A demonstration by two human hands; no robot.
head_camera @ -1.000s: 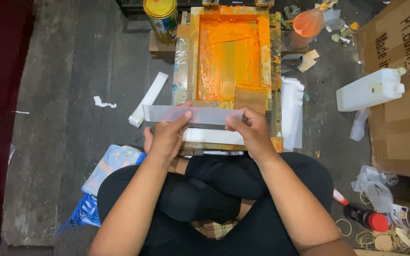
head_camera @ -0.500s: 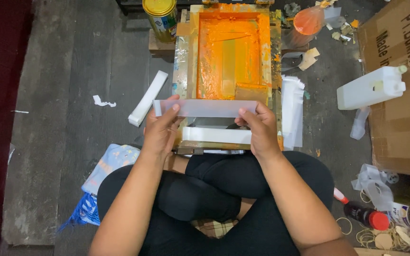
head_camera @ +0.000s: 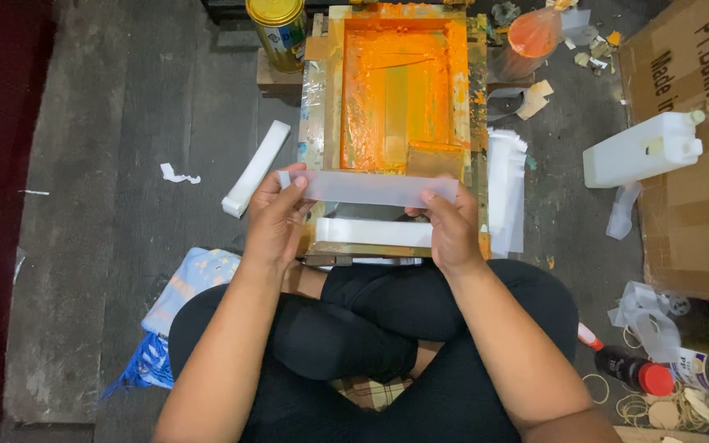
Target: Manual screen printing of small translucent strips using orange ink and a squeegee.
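Over printing frame (head_camera: 322, 148) — strip (head_camera: 371, 188) crosswise

Left hand (head_camera: 276, 217) and right hand (head_camera: 451, 226) raised level, each grip pinched shut.

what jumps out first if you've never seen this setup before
The printing frame smeared with bright orange ink sits straight ahead on the dark floor, and it draws the eye at once. Just in front of it the left hand and the right hand hold a long pale strip by its two ends, level above the frame's near edge. To the right a white plastic jug lies against a cardboard box.
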